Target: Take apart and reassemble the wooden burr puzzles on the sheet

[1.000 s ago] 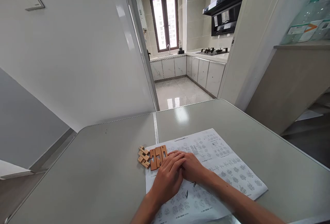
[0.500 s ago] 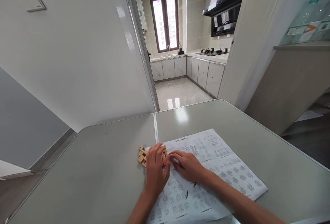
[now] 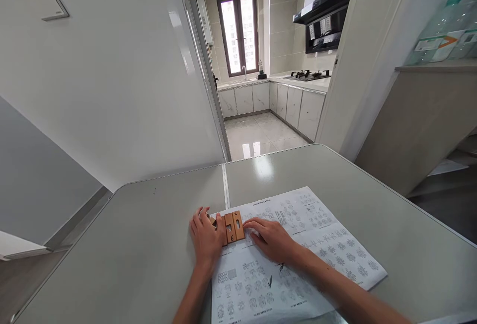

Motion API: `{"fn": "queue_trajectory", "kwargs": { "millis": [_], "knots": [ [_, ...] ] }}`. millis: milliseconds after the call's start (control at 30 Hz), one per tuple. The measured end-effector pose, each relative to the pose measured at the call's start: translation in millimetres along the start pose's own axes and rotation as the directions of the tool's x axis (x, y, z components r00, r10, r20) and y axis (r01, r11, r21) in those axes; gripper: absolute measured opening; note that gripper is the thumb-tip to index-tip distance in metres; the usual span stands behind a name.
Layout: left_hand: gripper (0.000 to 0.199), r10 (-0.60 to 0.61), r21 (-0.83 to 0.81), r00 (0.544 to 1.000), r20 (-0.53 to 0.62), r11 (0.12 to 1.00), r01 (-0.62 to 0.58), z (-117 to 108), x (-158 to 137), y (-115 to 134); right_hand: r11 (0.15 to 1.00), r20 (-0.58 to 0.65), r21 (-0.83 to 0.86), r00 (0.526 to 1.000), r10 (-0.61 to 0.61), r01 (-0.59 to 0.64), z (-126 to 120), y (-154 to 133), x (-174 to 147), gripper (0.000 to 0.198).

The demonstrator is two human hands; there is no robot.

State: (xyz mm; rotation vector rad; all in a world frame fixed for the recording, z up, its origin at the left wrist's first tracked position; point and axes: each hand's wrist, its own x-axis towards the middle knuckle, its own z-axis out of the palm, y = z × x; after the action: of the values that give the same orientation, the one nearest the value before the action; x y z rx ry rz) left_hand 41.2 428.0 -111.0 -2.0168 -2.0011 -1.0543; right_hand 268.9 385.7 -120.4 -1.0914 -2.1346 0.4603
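Flat wooden puzzle pieces (image 3: 239, 224), with slots and dark handwritten marks, lie side by side on the upper left of a printed paper sheet (image 3: 309, 229). My left hand (image 3: 205, 238) is closed over the pieces at the left end, thumb on their near right side and fingers on the far left. Its palm hides most of those pieces. At the other end of the row, my right hand (image 3: 274, 240) rests on the paper with bent fingers. Its fingertips are at the edge of the rightmost piece, and the thumb is apart below them.
The sheet lies on a grey-green table (image 3: 149, 254) with a pale seam (image 3: 225, 187). Small printed diagrams and pen ticks (image 3: 270, 281) cover the sheet. Beyond the far edge, a doorway shows a kitchen with a gas hob (image 3: 307, 74). Plastic bottles (image 3: 436, 40) stand on a ledge at right.
My left hand has slid leftward off the slotted pieces and onto the left end of the row, so the marked faces now show. My right hand has barely moved.
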Motion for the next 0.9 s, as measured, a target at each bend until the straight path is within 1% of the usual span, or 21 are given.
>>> {"fn": "queue_trajectory", "kwargs": {
  "millis": [200,300,467,600,900],
  "knots": [
    [0.034,-0.076,0.090,0.994,0.083,0.994,0.069,-3,4,-2,1.000,0.000,0.001,1.000,0.010,-0.010,0,0,0,0.030],
    [0.035,-0.091,0.110,0.990,0.108,0.991,0.079,-5,8,-6,1.000,-0.003,0.000,1.000,0.010,-0.010,0,0,0,0.031],
    [0.041,-0.080,0.098,0.989,0.124,0.993,0.068,-7,10,-10,1.000,0.002,0.005,1.000,0.006,-0.006,-1,-1,0,0.032],
    [0.048,-0.048,0.095,0.990,0.133,0.995,0.035,-8,9,-10,1.000,0.008,0.008,1.000,0.007,-0.007,-3,-1,0,0.032],
    [0.053,-0.026,0.170,0.992,0.122,0.985,0.005,-13,15,-23,1.000,0.009,0.008,1.000,0.003,-0.003,-2,-1,0,0.032]
  ]
}}
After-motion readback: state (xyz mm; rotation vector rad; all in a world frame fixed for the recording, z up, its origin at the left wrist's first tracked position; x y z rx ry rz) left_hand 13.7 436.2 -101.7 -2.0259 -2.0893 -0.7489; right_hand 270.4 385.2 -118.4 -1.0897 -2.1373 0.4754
